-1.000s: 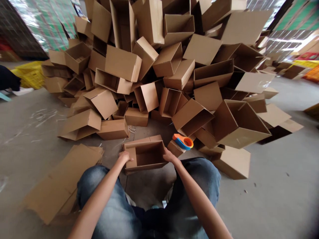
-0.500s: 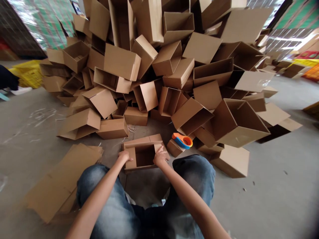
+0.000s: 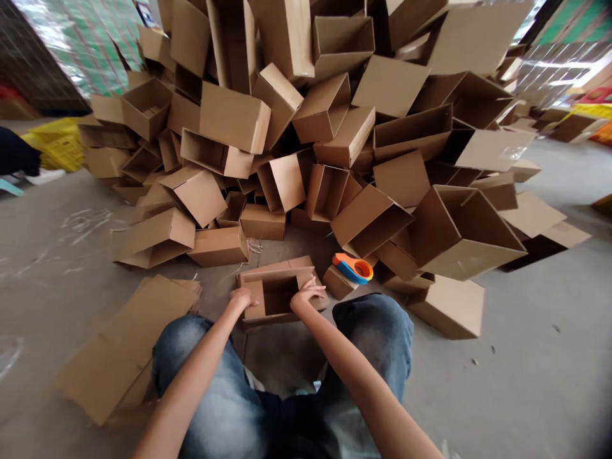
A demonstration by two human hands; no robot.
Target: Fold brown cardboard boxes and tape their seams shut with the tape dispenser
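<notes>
A small cardboard box [image 3: 275, 324] stands on the floor before my knees, its top open and its short end flaps folded inward. My left hand [image 3: 243, 298] grips the box's left end, thumb over the left flap [image 3: 255, 292]; its other fingers are mostly hidden. On the right flap lies my right hand [image 3: 308, 293], fingers stretched out and somewhat apart. Just right of the box, an orange and blue tape dispenser [image 3: 354, 268] rests on a small carton [image 3: 339, 284].
A large heap of open cardboard boxes [image 3: 234, 118] rises ahead. Flat cardboard sheets [image 3: 129, 338] lie stacked by my left knee. A yellow crate [image 3: 57, 143] and part of a person [image 3: 19, 153] are at the far left. Plastic strips [image 3: 86, 220] litter the floor.
My right hand's fingers have turned rightward and stretched out over the right flap. My left hand keeps its place at the box's left end. The view has shifted slightly.
</notes>
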